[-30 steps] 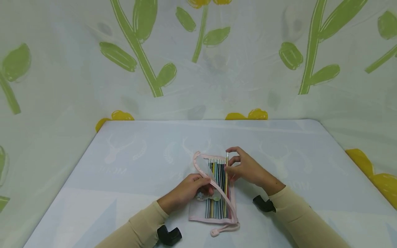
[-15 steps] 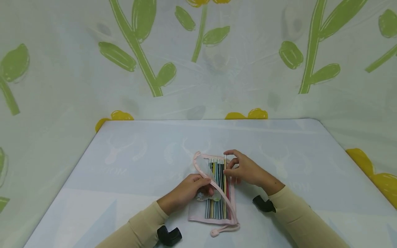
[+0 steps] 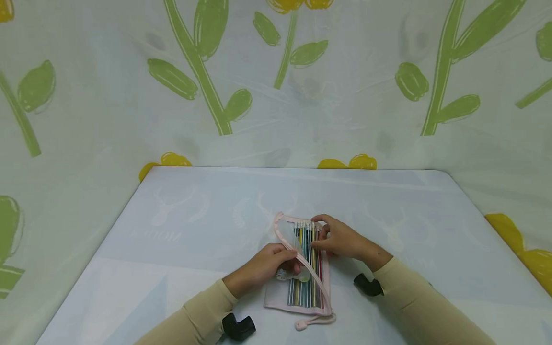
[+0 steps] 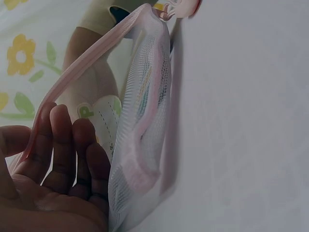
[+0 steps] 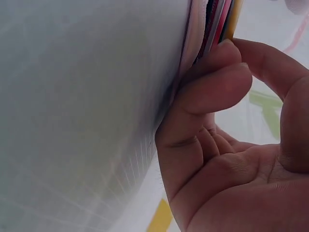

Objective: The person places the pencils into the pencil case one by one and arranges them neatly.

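Note:
A mesh pencil case with pink trim lies on the table, its zipped side lifted apart. Inside, several striped pencils lie side by side lengthwise. My left hand pinches the pink zipper edge between thumb and fingers, holding the mouth up. At the far right of the row, my right hand has its index finger at the pencil tops and its thumb lower down. In the right wrist view those fingers hold a yellow pencil against the others. A printed label shows on the case.
The pink zipper pull hangs off the near right corner of the case. Black wrist mounts sit under both sleeves. The pale table ends at a back wall of flower-printed cloth.
My right hand has brought the yellow pencil left and down into the row, and its fingers now sit lower against the case. The left hand keeps its grip on the zipper edge.

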The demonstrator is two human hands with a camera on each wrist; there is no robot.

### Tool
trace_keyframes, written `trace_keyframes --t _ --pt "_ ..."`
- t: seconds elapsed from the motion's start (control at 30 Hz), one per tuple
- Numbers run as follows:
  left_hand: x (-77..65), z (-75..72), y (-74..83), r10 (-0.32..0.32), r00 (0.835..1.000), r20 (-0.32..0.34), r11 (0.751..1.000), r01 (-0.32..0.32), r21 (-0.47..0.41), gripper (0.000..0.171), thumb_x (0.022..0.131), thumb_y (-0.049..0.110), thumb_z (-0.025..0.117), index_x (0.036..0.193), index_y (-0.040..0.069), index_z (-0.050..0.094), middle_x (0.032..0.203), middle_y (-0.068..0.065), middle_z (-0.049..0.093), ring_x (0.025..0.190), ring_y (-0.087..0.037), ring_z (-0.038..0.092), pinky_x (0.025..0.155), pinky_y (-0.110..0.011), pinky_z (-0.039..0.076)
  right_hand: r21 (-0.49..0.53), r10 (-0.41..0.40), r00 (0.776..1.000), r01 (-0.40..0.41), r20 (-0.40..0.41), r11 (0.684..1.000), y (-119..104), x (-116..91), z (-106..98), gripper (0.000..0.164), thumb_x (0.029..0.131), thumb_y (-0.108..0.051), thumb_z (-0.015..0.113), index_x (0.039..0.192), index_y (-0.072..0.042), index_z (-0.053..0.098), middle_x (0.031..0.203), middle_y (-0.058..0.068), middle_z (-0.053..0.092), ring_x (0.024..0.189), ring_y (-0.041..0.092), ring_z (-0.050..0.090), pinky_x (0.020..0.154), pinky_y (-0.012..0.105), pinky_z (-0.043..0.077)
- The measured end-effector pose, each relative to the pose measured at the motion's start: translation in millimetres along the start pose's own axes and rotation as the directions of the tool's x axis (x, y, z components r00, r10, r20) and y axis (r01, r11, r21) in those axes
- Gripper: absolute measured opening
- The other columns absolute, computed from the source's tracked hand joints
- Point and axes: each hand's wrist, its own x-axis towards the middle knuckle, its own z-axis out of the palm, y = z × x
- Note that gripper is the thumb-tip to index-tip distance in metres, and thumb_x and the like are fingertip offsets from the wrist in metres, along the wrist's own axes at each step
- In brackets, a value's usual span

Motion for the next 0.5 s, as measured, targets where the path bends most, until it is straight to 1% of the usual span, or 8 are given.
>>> trace_keyframes --t 0.23,0.5 --pt "-2.4 2.5 2.4 -0.007 1.000 -0.015 0.999 0.008 0.039 0.039 0.104 0.022 0.047 0.095 -0.010 0.068 0.084 -0.003 0.070 0.081 -0.008 0.062 0.083 -0.026 0.050 -0.042 -0.013 1.000 0.014 0.016 0.999 3.7 1.6 1.4 0.068 0.090 -0.019 0.074 0.146 -0.004 0.039 0.084 0.006 0.056 0.054 0.013 0.051 0.049 0.027 0.044" --pt "-2.3 3.2 3.1 0.003 1.000 -0.014 0.996 -0.002 0.086 0.039 0.104 0.022 0.045 0.094 -0.008 0.069 0.082 -0.001 0.068 0.079 -0.008 0.061 0.078 -0.025 0.050 -0.067 -0.017 1.000 0.018 0.011 0.998 3.0 2.1 2.8 0.070 0.091 -0.018 0.073 0.149 -0.003 0.038 0.084 0.006 0.056 0.052 0.013 0.051 0.049 0.028 0.043"
